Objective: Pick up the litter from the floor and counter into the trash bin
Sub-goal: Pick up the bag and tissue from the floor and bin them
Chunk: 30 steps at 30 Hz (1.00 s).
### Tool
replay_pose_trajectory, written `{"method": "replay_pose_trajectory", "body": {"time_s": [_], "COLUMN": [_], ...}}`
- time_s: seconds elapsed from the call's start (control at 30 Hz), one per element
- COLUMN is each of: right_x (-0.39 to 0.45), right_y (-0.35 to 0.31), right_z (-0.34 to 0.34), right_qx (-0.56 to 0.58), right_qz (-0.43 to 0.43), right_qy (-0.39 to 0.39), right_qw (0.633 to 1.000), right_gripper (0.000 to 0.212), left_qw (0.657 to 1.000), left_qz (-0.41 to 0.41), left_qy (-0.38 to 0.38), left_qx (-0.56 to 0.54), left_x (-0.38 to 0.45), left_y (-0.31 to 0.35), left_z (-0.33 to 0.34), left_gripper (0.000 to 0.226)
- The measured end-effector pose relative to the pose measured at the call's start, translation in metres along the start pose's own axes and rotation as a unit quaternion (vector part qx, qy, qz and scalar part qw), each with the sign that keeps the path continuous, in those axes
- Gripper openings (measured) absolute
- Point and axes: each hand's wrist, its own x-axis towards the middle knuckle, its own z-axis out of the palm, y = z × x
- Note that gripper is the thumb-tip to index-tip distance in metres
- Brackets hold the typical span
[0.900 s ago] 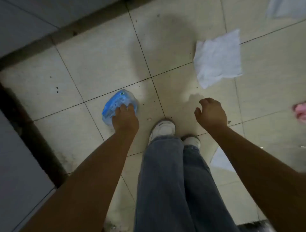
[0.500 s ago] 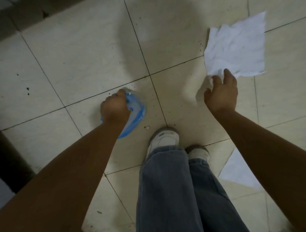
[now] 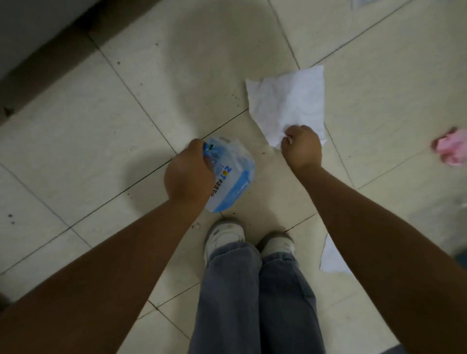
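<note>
My left hand (image 3: 188, 174) is closed around a blue and white plastic wrapper (image 3: 231, 180), held just above the floor in front of my shoes. My right hand (image 3: 302, 146) pinches the near corner of a crumpled white paper sheet (image 3: 288, 101) that lies spread on the tiles. A crumpled pink piece of litter (image 3: 451, 149) lies at the right edge. Another white paper (image 3: 332, 260) shows on the floor beside my right forearm, partly hidden by it. No trash bin is in view.
The floor (image 3: 126, 106) is pale tile with dark grout lines and small specks. A dark baseboard and grey cabinet front (image 3: 38, 32) run along the upper left. My shoes (image 3: 225, 235) and jeans stand at the bottom centre. A scrap of white paper (image 3: 358, 2) peeks at the top edge.
My left hand has lifted the blue wrapper off the floor and turned it. My right hand has moved onto the white sheet and closed on its near corner.
</note>
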Motion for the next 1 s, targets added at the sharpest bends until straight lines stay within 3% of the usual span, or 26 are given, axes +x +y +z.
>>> {"method": "replay_pose_trajectory", "body": {"time_s": [0.13,0.3,0.57,0.77,0.93,1.0], "right_x": [-0.047,-0.129,-0.248,-0.365,-0.452,-0.473], "right_y": [0.011,0.040,0.107,0.195,0.296,0.343], "right_z": [-0.042,-0.139,-0.317,-0.391,-0.388,-0.380], "right_qx": [0.036,0.092,0.204,0.331,0.502,0.512], "right_qz": [0.020,0.040,0.193,0.292,0.383,0.403], "right_qy": [-0.012,-0.033,0.070,0.220,0.301,0.309], "right_qw": [0.999,0.994,0.957,0.870,0.714,0.693], "right_gripper": [0.034,0.036,0.037,0.033,0.028,0.028], "left_qw": [0.999,0.999,0.987,0.958,0.919,0.917], "left_qz": [-0.035,-0.034,0.127,0.254,0.347,0.349], "left_qy": [-0.007,-0.028,-0.074,-0.122,-0.171,-0.173], "left_qx": [-0.034,-0.025,0.059,0.050,0.081,0.087], "left_x": [-0.024,-0.083,-0.202,-0.334,-0.434,-0.469], "left_y": [0.027,0.110,0.285,0.389,0.437,0.452], "left_z": [-0.030,-0.091,-0.151,-0.129,-0.054,-0.013], "left_gripper": [0.020,0.021,0.025,0.021,0.020,0.020]}}
